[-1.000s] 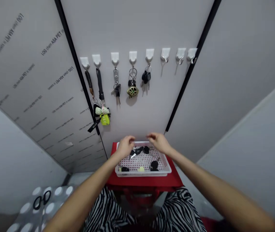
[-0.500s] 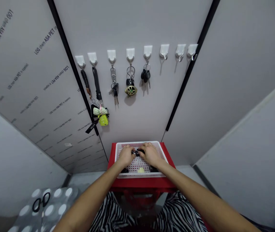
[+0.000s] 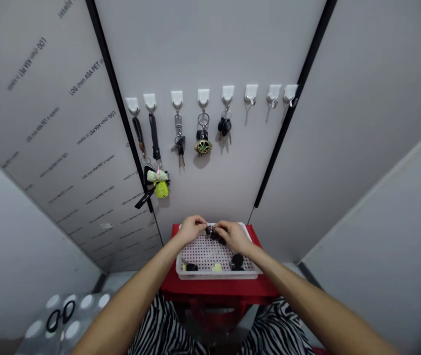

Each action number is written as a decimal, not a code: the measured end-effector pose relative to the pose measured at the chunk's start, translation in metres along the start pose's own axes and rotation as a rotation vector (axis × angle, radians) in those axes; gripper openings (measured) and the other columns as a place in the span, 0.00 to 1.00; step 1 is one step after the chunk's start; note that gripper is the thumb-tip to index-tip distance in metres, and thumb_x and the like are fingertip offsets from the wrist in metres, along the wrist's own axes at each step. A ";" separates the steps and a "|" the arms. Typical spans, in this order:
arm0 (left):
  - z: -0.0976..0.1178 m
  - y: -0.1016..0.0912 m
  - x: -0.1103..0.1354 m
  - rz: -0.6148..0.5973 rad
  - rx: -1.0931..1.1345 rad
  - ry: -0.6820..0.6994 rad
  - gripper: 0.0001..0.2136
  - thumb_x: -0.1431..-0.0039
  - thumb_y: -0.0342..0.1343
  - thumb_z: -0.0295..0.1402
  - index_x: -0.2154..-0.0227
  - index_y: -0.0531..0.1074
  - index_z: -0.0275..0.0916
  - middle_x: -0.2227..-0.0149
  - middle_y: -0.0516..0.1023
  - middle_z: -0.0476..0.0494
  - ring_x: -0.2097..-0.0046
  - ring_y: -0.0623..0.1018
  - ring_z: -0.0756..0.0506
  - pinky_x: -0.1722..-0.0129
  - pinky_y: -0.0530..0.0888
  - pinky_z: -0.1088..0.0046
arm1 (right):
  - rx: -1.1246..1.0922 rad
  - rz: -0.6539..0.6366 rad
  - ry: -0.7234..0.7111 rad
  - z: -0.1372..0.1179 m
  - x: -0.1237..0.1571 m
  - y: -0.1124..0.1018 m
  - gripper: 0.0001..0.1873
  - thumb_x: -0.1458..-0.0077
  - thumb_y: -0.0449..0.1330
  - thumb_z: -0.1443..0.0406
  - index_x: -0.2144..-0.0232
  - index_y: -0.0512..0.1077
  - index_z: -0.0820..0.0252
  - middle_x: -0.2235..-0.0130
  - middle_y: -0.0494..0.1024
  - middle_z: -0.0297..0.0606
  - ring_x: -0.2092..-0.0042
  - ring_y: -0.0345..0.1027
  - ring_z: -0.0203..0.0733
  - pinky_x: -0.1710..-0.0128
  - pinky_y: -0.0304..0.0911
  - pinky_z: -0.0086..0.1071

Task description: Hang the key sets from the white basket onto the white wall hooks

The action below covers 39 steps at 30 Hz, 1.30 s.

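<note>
My left hand [image 3: 192, 230] and my right hand [image 3: 234, 237] meet over the far side of a white plastic basket [image 3: 217, 275]. Between their pinched fingertips hangs a dark bunch of keys [image 3: 213, 234]; its ring is too small to make out clearly. Along the near side of the basket lie a dark item [image 3: 191, 267] at the left, a pale yellow item [image 3: 216, 267] in the middle and a black bunch [image 3: 237, 262] at the right. The basket's perforated floor shows between them.
The basket stands on a red stool [image 3: 217, 291] against the wall. White hooks [image 3: 203, 96] run across the wall, several with keys, such as a lime-green key fob [image 3: 161, 189]; three at the right hold nothing. Scissors [image 3: 60, 315] lie on wrapped bottles [image 3: 73, 329] at lower left.
My hands have lifted the bunch of keys from low in the basket, and the fingers now pinch it at the top. The view has tilted slightly upward.
</note>
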<state>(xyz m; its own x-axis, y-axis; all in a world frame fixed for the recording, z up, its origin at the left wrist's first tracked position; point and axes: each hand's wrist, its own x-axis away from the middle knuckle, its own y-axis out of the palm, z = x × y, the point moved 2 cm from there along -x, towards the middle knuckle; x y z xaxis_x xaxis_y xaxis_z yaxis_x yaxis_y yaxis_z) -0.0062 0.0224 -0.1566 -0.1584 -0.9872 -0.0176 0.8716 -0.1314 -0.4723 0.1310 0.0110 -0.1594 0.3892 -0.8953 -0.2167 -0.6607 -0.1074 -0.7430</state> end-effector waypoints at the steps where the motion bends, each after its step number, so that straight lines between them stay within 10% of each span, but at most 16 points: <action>1: 0.005 -0.003 0.000 -0.011 0.058 -0.013 0.03 0.60 0.47 0.26 0.83 0.65 0.33 0.83 0.64 0.54 0.78 0.63 0.55 0.75 0.61 0.80 | -0.055 0.009 0.012 -0.002 -0.001 -0.004 0.12 0.55 0.45 0.64 0.76 0.67 0.62 0.76 0.69 0.34 0.74 0.59 0.32 0.73 0.54 0.25; 12: 0.104 -0.012 -0.026 0.065 0.307 0.233 0.02 0.61 0.48 0.22 0.80 0.64 0.32 0.81 0.66 0.52 0.77 0.65 0.56 0.74 0.63 0.80 | -0.324 0.284 0.030 -0.038 -0.033 -0.108 0.10 0.59 0.48 0.62 0.79 0.64 0.64 0.83 0.65 0.31 0.80 0.58 0.30 0.77 0.57 0.25; 18: 0.189 -0.026 -0.040 0.221 0.158 0.467 0.16 0.60 0.49 0.24 0.63 0.62 0.34 0.66 0.69 0.43 0.69 0.69 0.53 0.67 0.65 0.77 | -0.409 0.591 -0.070 -0.078 -0.065 -0.193 0.07 0.61 0.51 0.64 0.81 0.64 0.64 0.85 0.64 0.29 0.82 0.57 0.28 0.80 0.58 0.24; 24: 0.227 -0.039 -0.050 0.326 0.017 0.493 0.20 0.59 0.48 0.26 0.58 0.58 0.35 0.63 0.68 0.42 0.65 0.69 0.51 0.65 0.65 0.75 | -0.524 0.779 -0.074 -0.106 -0.096 -0.233 0.03 0.62 0.51 0.68 0.82 0.63 0.64 0.84 0.64 0.29 0.82 0.58 0.27 0.83 0.59 0.23; 33: 0.219 -0.044 -0.052 0.345 -0.075 0.450 0.20 0.59 0.49 0.26 0.58 0.59 0.34 0.62 0.68 0.40 0.65 0.69 0.50 0.63 0.64 0.74 | -0.417 0.778 0.102 -0.091 -0.110 -0.227 0.04 0.61 0.50 0.69 0.80 0.64 0.64 0.82 0.65 0.33 0.81 0.60 0.30 0.82 0.59 0.25; 39: 0.134 -0.010 -0.026 0.194 -0.056 0.410 0.18 0.59 0.47 0.26 0.60 0.60 0.35 0.62 0.67 0.42 0.68 0.68 0.52 0.65 0.65 0.75 | -0.017 0.646 0.052 -0.032 -0.064 -0.169 0.16 0.56 0.45 0.66 0.63 0.61 0.64 0.68 0.69 0.39 0.72 0.63 0.32 0.73 0.59 0.28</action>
<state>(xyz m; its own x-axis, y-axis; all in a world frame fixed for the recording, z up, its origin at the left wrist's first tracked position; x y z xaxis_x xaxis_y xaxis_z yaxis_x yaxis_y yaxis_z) 0.0514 0.0370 -0.0337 -0.1750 -0.8744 -0.4524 0.8788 0.0685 -0.4723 0.1973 0.0730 0.0007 -0.1215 -0.8018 -0.5852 -0.7615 0.4534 -0.4632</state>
